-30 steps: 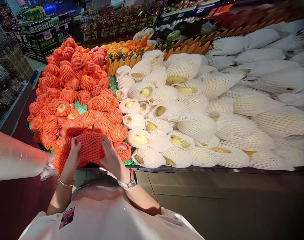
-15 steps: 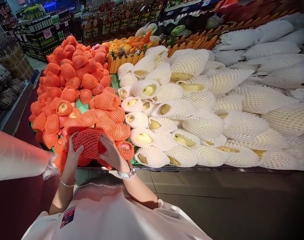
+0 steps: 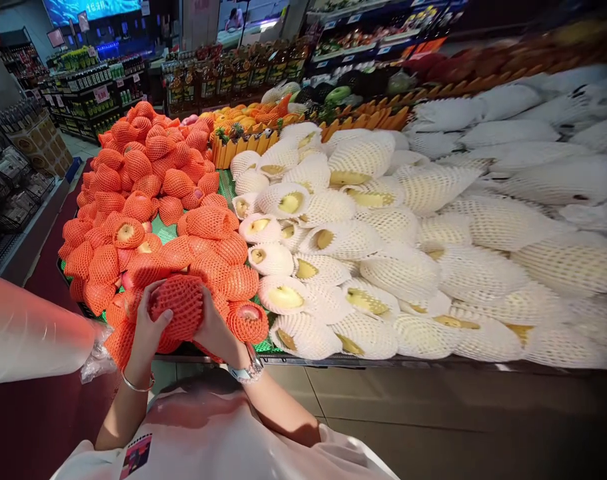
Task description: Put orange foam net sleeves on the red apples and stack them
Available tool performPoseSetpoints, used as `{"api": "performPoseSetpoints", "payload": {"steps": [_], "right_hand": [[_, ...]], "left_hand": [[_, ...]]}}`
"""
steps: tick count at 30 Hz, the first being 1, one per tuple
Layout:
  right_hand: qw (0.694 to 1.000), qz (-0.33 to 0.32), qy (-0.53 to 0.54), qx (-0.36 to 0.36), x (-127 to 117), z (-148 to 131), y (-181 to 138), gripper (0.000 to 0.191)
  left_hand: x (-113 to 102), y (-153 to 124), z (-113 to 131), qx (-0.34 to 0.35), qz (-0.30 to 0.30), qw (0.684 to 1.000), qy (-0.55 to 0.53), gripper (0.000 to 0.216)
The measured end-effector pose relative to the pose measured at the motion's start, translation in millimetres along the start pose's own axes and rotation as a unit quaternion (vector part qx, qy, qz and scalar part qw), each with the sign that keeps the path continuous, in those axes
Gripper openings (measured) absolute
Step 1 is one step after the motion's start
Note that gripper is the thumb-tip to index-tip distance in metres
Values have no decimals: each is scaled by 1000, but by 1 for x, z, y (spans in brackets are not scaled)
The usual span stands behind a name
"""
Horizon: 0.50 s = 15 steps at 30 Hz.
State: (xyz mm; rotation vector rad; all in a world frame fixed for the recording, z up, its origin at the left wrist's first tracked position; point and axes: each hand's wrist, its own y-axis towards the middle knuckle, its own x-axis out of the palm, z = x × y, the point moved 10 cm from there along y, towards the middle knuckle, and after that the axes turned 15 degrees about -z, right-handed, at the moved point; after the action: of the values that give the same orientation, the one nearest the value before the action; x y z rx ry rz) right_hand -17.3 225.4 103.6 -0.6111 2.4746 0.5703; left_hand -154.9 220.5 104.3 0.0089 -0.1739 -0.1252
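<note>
The left hand (image 3: 149, 328) and the right hand (image 3: 218, 331), both half curled, hold one rounded red net sleeve (image 3: 179, 305) between them at the front of the red-netted pile (image 3: 139, 165), from opposite sides, probably because this keeps its hidden content steady.

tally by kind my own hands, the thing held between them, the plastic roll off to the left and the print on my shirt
Hands: 2 (left hand, right hand)
Red netted item: 1
Plastic roll: 1
Shirt print: 1
Total: 5
</note>
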Motion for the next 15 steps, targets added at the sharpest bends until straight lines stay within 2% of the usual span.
{"api": "performPoseSetpoints", "payload": {"steps": [3,5,10,13,15], "right_hand": [[999,3,-27,-26,-1,1,1,69],[1000,9,-18,-18,-5,5,0,65],[999,21,25,25,-22,4,-7,66],[1000,1,10,10,-29,-6,-8,67],[1000,-12,-6,3,-31,-11,-8,67]], "left_hand": [[17,7,9,-9,-65,996,52,48],[26,8,11,-14,-99,994,51,54],[41,2,9,16,-160,985,-55,71],[38,-1,-7,5,-157,984,-89,74],[29,-3,-24,-29,-119,986,-114,68]]}}
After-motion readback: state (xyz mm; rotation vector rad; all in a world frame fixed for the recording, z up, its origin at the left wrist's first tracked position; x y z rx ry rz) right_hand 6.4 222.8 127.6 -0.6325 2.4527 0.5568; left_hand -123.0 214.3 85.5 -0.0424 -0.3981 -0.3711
